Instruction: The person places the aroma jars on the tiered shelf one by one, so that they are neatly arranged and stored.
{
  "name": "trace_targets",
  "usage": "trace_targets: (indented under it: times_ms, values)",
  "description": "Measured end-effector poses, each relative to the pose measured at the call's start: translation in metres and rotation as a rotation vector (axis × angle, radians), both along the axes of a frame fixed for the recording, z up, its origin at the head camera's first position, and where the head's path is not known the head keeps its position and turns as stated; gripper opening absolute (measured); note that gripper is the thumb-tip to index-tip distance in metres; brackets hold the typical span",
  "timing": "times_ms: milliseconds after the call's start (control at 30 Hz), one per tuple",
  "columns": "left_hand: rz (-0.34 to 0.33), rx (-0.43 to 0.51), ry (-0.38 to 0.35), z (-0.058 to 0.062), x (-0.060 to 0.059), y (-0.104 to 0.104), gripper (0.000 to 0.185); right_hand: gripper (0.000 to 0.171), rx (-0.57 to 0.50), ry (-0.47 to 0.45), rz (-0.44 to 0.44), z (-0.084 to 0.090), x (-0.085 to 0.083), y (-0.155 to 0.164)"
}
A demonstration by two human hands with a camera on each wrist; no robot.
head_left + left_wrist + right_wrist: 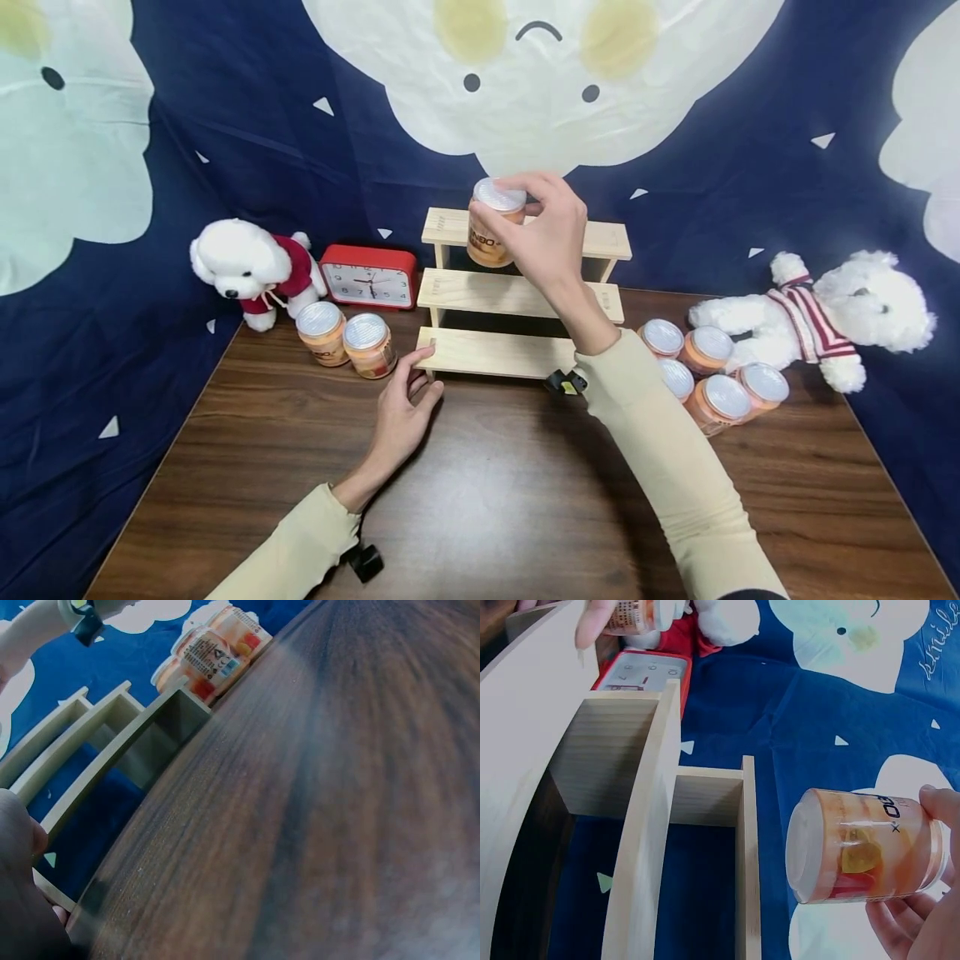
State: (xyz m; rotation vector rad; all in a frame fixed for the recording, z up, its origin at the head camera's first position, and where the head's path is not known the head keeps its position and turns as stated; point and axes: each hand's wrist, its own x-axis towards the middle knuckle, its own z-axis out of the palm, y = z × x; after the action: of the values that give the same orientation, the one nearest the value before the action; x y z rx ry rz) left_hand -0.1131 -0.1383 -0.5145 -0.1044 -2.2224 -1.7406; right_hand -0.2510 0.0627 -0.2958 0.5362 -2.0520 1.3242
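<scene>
Right hand grips round orange plastic jar, foil-topped, above stepped pale-wood shelf; left hand relaxed, fingertips touching bottom step.

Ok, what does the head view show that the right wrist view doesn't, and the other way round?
Head only: left hand resting against the bottom step of the rack, two jars beside the clock, five jars by the striped plush, the table. Right wrist only: the held jar's clear side, with fruit pieces inside. Both: right hand gripping that jar, the rack, the clock, the red-shirted plush.
</scene>
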Motion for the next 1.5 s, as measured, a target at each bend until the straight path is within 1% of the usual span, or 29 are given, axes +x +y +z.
trace_targets:
  times_ms: [133, 300, 367, 400, 467, 633, 767, 867, 967, 1033, 1133, 1167, 1200, 1233, 1267, 1333, 1400, 1433, 1467, 1500]
  values:
    - [0.003, 0.006, -0.007, -0.006, -0.001, -0.001, 0.055, 0.039, -0.008, -0.056, -0.006, 0.002, -0.005, -0.006]
    - [-0.005, 0.000, 0.021, -0.014, -0.003, -0.004, 0.055, 0.038, -0.009, -0.086, -0.001, 0.002, -0.010, -0.012]
    - [-0.015, 0.010, 0.039, -0.011, -0.002, -0.004, 0.055, 0.038, -0.004, -0.090, 0.005, 0.002, -0.012, -0.015]
    - [-0.011, 0.006, 0.040, -0.013, -0.004, -0.004, 0.055, 0.038, 0.002, -0.090, 0.006, 0.001, -0.014, -0.016]
    - [-0.015, 0.012, 0.046, -0.010, -0.003, -0.004, 0.055, 0.037, 0.017, -0.085, 0.006, 0.000, -0.017, -0.017]
    - [0.000, 0.001, 0.019, -0.007, -0.003, -0.003, 0.056, 0.037, 0.041, -0.075, 0.010, -0.006, -0.023, -0.020]
    - [-0.002, 0.000, 0.027, -0.004, -0.002, -0.001, 0.056, 0.037, 0.031, -0.069, 0.006, -0.009, -0.027, -0.022]
    - [-0.003, -0.001, 0.011, 0.001, 0.000, 0.000, 0.056, 0.038, 0.016, -0.096, 0.009, -0.009, -0.030, -0.024]
    - [-0.001, 0.001, -0.030, 0.008, 0.002, 0.002, 0.057, 0.039, -0.004, -0.130, 0.025, -0.010, -0.033, -0.026]
    - [-0.005, 0.005, -0.042, 0.012, 0.004, 0.003, 0.057, 0.040, -0.011, -0.133, 0.033, -0.012, -0.034, -0.028]
    - [-0.005, 0.002, -0.034, 0.011, 0.003, 0.003, 0.056, 0.040, -0.007, -0.113, 0.025, -0.016, -0.035, -0.029]
    - [-0.003, 0.002, -0.030, 0.008, 0.002, 0.002, 0.055, 0.040, -0.002, -0.102, 0.021, -0.018, -0.035, -0.029]
    - [-0.010, 0.010, -0.008, 0.003, 0.001, 0.000, 0.054, 0.041, 0.008, -0.085, 0.016, -0.020, -0.035, -0.029]
    - [-0.011, 0.013, 0.007, 0.001, 0.000, 0.000, 0.054, 0.042, 0.018, -0.074, 0.014, -0.021, -0.034, -0.029]
    - [-0.011, 0.014, 0.020, -0.003, -0.001, -0.001, 0.054, 0.043, 0.029, -0.064, 0.018, -0.023, -0.034, -0.029]
    - [-0.012, 0.016, 0.041, -0.005, -0.001, -0.001, 0.054, 0.045, 0.055, -0.051, 0.033, -0.026, -0.033, -0.028]
    - [-0.019, 0.024, 0.065, -0.007, -0.002, -0.002, 0.054, 0.049, 0.074, -0.061, 0.057, -0.029, -0.032, -0.025]
    - [-0.012, 0.018, 0.047, -0.003, 0.000, 0.000, 0.055, 0.050, 0.081, -0.071, 0.069, -0.030, -0.031, -0.024]
    - [-0.010, 0.016, 0.034, -0.001, 0.000, 0.000, 0.055, 0.052, 0.085, -0.082, 0.080, -0.032, -0.031, -0.023]
    - [-0.007, 0.013, 0.019, 0.002, 0.001, 0.001, 0.056, 0.054, 0.088, -0.092, 0.090, -0.034, -0.031, -0.022]
